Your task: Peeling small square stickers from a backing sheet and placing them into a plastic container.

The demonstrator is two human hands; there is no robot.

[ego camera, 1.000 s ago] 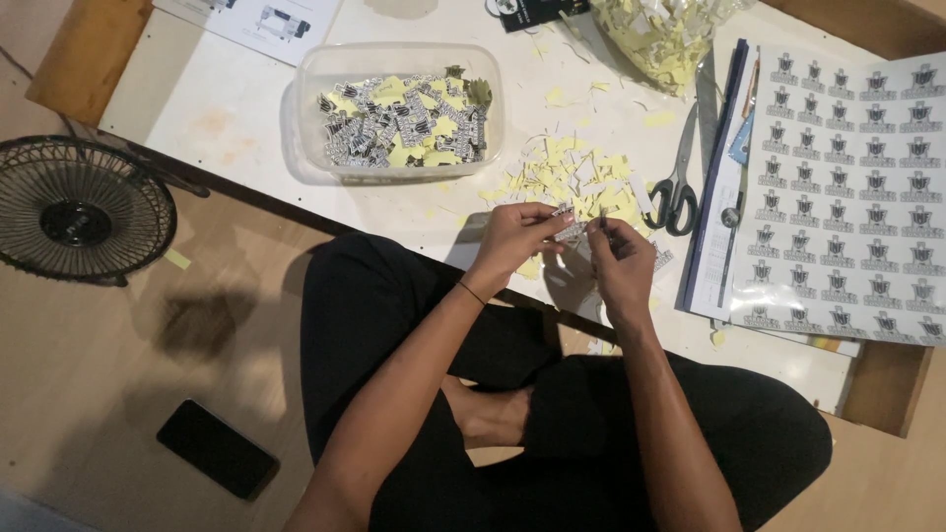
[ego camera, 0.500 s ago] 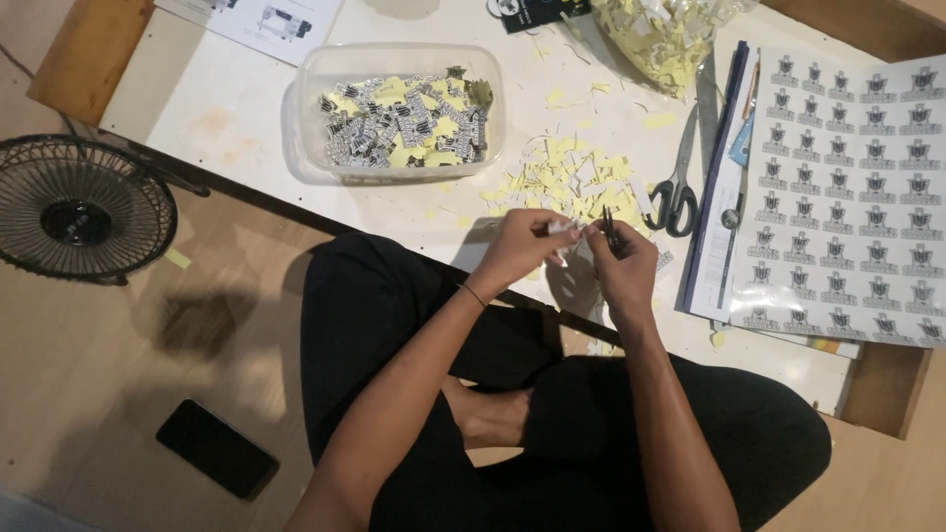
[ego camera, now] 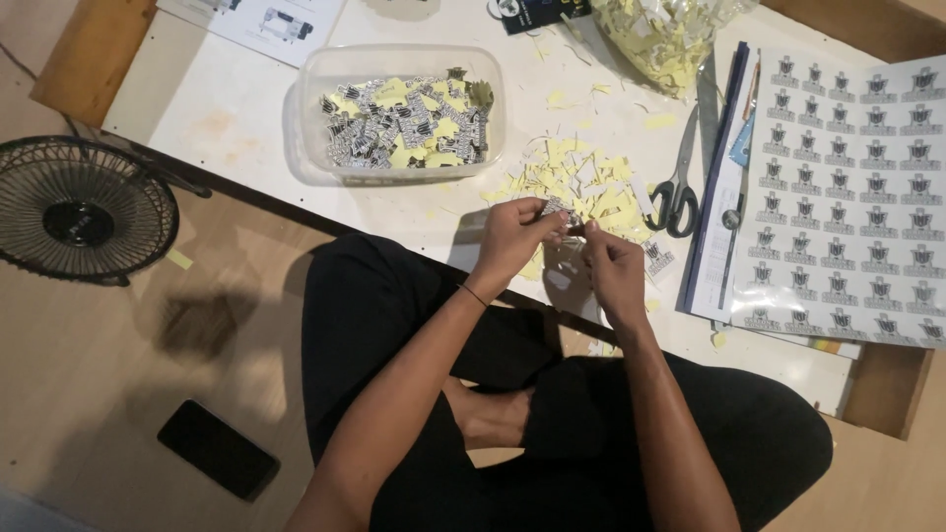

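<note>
Bench (ego camera: 246, 108) carries the sticker sheet (ego camera: 847, 187) at its right edge, the clear tub (ego camera: 399, 113) near the far-left corner, and the yellow scrap pile (ego camera: 581, 182) mid-front. Since a second ago both hands sit slightly lower and closer, same grip: peeling goes on. Left hand (ego camera: 512, 241) and right hand (ego camera: 613, 266) fingers pinch a small sticker (ego camera: 564, 215) over the front edge. Long axis roughly left-right; facing unclear.
</note>
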